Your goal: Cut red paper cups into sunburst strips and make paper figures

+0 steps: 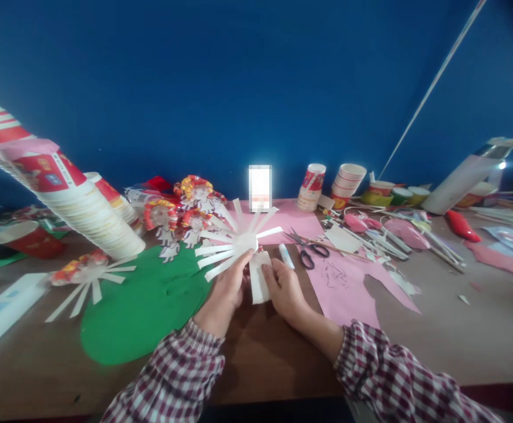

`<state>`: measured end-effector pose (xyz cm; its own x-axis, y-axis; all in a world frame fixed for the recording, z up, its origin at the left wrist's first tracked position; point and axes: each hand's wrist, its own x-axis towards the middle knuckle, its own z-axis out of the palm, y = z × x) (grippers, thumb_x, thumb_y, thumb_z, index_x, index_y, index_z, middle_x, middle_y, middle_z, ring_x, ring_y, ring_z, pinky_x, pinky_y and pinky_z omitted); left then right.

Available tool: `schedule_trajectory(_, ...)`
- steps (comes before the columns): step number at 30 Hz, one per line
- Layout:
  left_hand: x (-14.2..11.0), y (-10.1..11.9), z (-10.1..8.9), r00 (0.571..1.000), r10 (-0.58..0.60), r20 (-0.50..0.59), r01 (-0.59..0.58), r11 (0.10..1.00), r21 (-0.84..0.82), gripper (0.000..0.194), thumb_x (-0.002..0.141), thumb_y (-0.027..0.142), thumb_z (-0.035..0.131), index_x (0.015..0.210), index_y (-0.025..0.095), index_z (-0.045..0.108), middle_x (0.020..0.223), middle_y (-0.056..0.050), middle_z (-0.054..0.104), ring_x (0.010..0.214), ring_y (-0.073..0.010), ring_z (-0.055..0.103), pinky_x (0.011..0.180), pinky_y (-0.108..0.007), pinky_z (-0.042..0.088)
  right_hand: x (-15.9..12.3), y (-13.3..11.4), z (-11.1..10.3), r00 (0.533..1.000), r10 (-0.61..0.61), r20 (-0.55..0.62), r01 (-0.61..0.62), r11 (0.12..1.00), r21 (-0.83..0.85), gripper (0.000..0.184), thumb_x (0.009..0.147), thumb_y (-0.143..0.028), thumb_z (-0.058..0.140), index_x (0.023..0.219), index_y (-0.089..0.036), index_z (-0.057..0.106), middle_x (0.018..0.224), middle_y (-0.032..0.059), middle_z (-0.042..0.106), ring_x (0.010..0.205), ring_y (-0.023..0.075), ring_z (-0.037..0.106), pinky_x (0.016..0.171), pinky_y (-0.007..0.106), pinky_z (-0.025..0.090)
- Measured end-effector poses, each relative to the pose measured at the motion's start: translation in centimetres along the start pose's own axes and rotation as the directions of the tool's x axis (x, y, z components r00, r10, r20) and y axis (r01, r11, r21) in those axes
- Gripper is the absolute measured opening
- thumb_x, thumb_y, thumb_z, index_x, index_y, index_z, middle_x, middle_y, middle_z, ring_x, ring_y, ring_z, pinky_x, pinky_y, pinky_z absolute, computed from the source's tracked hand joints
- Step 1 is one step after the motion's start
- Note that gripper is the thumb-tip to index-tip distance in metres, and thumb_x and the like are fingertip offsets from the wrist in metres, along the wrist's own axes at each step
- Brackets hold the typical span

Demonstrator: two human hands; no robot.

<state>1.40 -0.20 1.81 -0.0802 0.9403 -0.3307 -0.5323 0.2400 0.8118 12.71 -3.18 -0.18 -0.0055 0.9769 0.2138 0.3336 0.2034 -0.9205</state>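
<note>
My left hand (228,286) pinches the base of a white paper cup cut into fanned-out strips (235,239), held just above the table. My right hand (285,288) is closed on a small white paper piece (259,282) that hangs from the cut cup between both hands. A white glue stick (286,256) lies just beyond my right fingers, and black-handled scissors (307,249) lie on pink paper (344,285) to the right. Both sleeves are red and white check.
A green paper disc (142,305) lies left of my hands, with another cut cup (84,279) beside it. A tall leaning stack of paper cups (63,194) stands at left. Paper figures (186,211), cup stacks (347,182) and craft scraps (397,235) crowd the back and right.
</note>
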Motion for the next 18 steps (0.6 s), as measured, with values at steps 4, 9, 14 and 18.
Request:
schedule_trajectory(4,-0.05,0.17,0.57,0.998,-0.007,-0.061,0.004,0.998,-0.058,0.023,0.062,0.019,0.074,0.082,0.013,0.067,0.068,-0.003,0.071,0.069,-0.0197,0.069,0.064,-0.027,0.054,-0.15,-0.02,0.19,0.999,-0.024,-0.027,0.022,0.999,-0.041,0.031,0.092,-0.036,0.043,0.065,-0.022,0.034,0.057,-0.0049,0.04,0.051,0.0113,0.038,0.048,0.024,0.029)
schedule_trajectory(9,0.23,0.23,0.74,0.994,-0.063,-0.092,0.054,0.993,-0.107,0.021,0.062,0.014,0.074,0.082,0.013,0.065,0.064,-0.003,0.069,0.062,-0.0177,0.067,0.057,-0.025,0.052,-0.3,-0.18,0.39,0.999,-0.014,-0.036,0.012,0.999,-0.053,0.031,0.092,-0.036,0.043,0.066,-0.022,0.034,0.057,-0.0051,0.04,0.051,0.0112,0.038,0.048,0.024,0.029)
schedule_trajectory(14,0.52,0.36,0.45,0.99,-0.117,-0.078,0.109,0.988,-0.107,0.018,0.064,0.015,0.074,0.08,0.011,0.065,0.063,-0.003,0.068,0.054,-0.0143,0.063,0.054,-0.024,0.05,-0.17,-0.24,0.35,0.999,-0.014,-0.044,0.011,0.997,-0.072,0.031,0.092,-0.036,0.042,0.066,-0.023,0.033,0.057,-0.0051,0.039,0.051,0.0115,0.039,0.048,0.024,0.028)
schedule_trajectory(18,0.72,0.48,-0.06,0.985,-0.172,0.005,0.172,0.978,-0.115,0.018,0.068,0.02,0.073,0.082,0.01,0.067,0.065,-0.003,0.068,0.05,-0.0109,0.059,0.049,-0.021,0.047,0.02,-0.08,0.05,0.999,0.0,-0.038,-0.002,0.999,-0.045,0.03,0.092,-0.037,0.041,0.066,-0.023,0.035,0.058,-0.0045,0.042,0.052,0.0124,0.041,0.049,0.025,0.03)
